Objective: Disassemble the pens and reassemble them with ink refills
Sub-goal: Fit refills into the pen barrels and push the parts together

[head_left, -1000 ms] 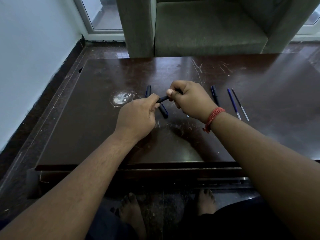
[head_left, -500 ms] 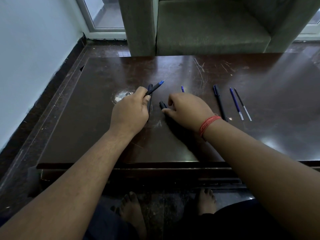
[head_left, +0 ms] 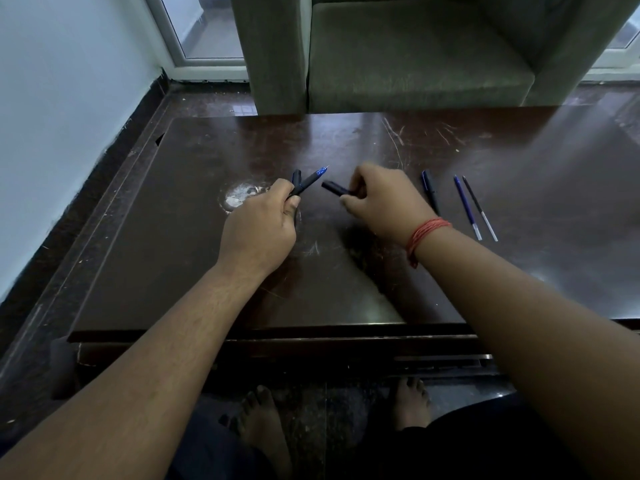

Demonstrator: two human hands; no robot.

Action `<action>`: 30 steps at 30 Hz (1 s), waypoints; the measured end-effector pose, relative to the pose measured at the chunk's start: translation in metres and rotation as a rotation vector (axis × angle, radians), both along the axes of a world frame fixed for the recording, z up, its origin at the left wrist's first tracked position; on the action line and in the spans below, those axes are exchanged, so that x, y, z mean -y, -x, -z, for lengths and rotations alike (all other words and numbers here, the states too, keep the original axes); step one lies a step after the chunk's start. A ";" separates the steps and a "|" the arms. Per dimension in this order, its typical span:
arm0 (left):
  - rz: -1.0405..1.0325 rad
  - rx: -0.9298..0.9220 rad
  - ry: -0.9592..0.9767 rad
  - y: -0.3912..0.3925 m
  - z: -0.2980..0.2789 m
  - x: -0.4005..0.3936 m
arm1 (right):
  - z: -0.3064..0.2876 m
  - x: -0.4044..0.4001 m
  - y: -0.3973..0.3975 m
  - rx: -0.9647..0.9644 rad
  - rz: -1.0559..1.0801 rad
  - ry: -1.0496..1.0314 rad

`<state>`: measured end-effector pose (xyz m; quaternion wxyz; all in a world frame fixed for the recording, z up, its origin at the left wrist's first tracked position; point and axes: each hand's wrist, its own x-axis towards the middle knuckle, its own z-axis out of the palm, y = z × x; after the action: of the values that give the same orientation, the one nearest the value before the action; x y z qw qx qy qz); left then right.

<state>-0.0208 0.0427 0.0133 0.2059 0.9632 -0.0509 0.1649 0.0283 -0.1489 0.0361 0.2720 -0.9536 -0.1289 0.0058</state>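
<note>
Left hand [head_left: 258, 226] grips pen [head_left: 309, 181], tip up-right toward cap [head_left: 334, 188] pinched in right hand [head_left: 384, 206], open end facing left, just apart, axes not aligned.

Dark brown glossy wooden table [head_left: 450, 271] with pale scratches and a whitish worn patch [head_left: 242, 197]. Black pen barrel with blue tip [head_left: 310, 180]. Black pen cap [head_left: 334, 188]. Blue slender refill [head_left: 467, 206]; black slender refill [head_left: 479, 207]. Red thread wristband [head_left: 424, 233]. Grey-green fabric armchair [head_left: 415, 53].
</note>
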 end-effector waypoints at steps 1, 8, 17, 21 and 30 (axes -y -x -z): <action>0.000 -0.003 0.001 0.000 0.000 0.000 | -0.001 0.004 -0.003 -0.025 0.030 -0.091; -0.003 -0.015 -0.026 0.003 -0.003 0.004 | -0.011 0.025 -0.012 -0.229 0.170 -0.786; 0.039 -0.028 -0.052 0.004 -0.003 0.008 | -0.009 0.027 -0.013 -0.201 0.152 -0.851; 0.044 -0.029 -0.053 0.005 -0.003 0.009 | -0.009 0.025 -0.013 -0.185 0.129 -0.812; 0.070 -0.033 -0.041 0.006 -0.002 0.010 | -0.006 0.016 -0.007 -0.196 0.020 -0.742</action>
<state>-0.0265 0.0325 0.0157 0.1927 0.9674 -0.0845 0.1406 0.0351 -0.1646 0.0421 0.6099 -0.7863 -0.0862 0.0474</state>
